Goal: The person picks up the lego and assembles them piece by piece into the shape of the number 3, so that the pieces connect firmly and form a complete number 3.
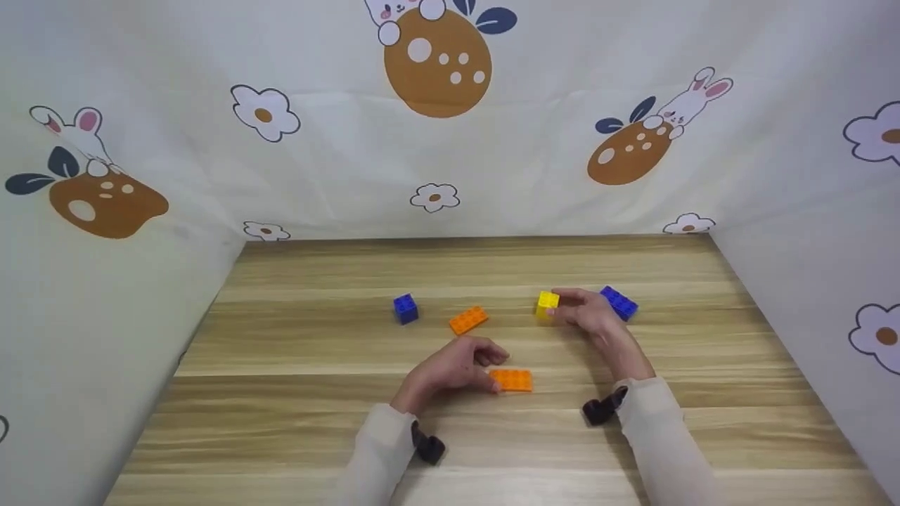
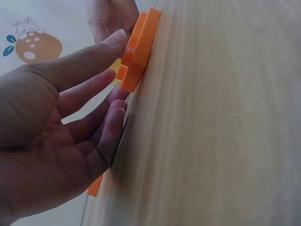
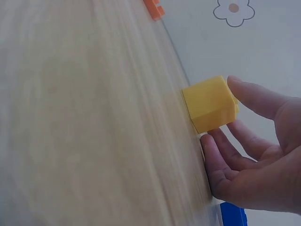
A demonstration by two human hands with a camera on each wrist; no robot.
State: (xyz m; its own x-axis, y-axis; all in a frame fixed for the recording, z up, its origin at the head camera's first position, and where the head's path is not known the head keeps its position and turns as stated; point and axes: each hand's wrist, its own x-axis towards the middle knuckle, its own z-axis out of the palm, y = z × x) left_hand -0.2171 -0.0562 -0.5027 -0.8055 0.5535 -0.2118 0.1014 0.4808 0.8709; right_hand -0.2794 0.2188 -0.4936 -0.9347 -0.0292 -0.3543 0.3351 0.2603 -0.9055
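Square right fingers (image 3: 217, 157) (cannot tell if gripping) across the yellow block (image 1: 544, 304), right of centre, and bring loosely spread left fingers (image 2: 112, 132) evenly onto the lower-centre orange brick (image 1: 514, 380).

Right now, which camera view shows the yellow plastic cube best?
The right wrist view: the yellow plastic cube appears largest there, two sides plainly visible. The head view shows it small, studs up; the left wrist view, only a small patch.
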